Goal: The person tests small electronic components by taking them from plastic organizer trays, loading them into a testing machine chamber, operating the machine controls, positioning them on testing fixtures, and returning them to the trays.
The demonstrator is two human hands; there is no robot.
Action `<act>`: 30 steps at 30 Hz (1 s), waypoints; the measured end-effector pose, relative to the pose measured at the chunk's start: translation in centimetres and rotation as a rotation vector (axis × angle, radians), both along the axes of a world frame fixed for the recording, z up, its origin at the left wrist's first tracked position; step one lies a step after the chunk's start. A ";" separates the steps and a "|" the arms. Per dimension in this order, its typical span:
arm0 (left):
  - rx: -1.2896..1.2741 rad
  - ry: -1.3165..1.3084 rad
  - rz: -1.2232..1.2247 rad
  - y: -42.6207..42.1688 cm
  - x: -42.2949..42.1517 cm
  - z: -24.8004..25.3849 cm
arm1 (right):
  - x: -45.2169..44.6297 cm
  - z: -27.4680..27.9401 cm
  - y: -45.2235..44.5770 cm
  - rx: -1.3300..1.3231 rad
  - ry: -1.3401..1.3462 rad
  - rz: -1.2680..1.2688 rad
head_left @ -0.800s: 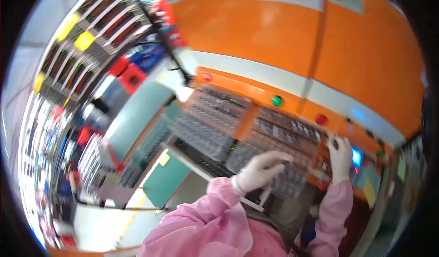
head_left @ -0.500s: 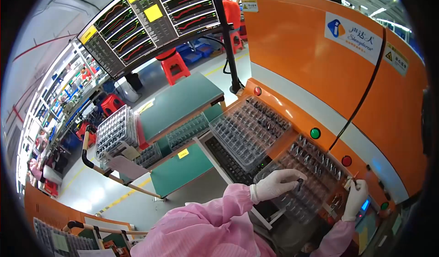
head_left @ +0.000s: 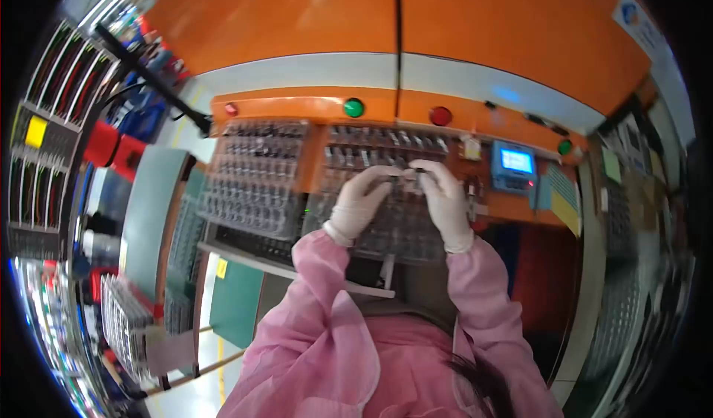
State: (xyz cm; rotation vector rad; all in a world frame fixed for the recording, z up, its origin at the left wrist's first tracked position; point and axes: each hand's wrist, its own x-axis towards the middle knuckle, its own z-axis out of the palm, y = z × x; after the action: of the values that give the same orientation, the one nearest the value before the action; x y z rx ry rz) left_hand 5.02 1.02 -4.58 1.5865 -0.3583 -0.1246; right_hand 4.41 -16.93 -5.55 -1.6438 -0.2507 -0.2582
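Note:
My left hand, in a white glove, has its thumb and fingers closed around a small dark part. Its kind is too small and blurred to name. My right hand, also gloved, meets the left with its fingertips pinched. Whatever sits in that pinch cannot be made out. Both hands hover over a clear plastic tray with rows of pockets. Small dark and shiny parts fill its far rows. To the left, a second clear tray holds more rows of similar parts.
An orange machine front rises behind, with a green button and a red button. A blue device with a lit screen stands right. Stacked trays and a monitor are at left.
The view has swung right and down. My right hand has come from beside the machine panel to meet my left hand above the tray. The left still holds the small dark part.

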 end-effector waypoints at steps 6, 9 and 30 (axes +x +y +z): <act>0.097 -0.003 -0.023 -0.3 0.2 0.2 | 0.3 -0.5 -0.2 -0.124 0.086 0.048; 0.128 -0.041 0.011 -0.6 0.2 0.2 | 0.1 0.1 -0.3 -0.114 0.079 0.046; 0.244 0.056 0.098 -0.8 0.1 0.0 | 0.2 -0.1 -0.1 0.100 0.144 0.018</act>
State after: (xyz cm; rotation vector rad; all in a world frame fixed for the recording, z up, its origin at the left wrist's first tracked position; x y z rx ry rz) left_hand 5.16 0.26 -4.62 1.8345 -0.2270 -0.1414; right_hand 4.56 -16.99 -5.65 -1.5526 -0.1410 -0.1362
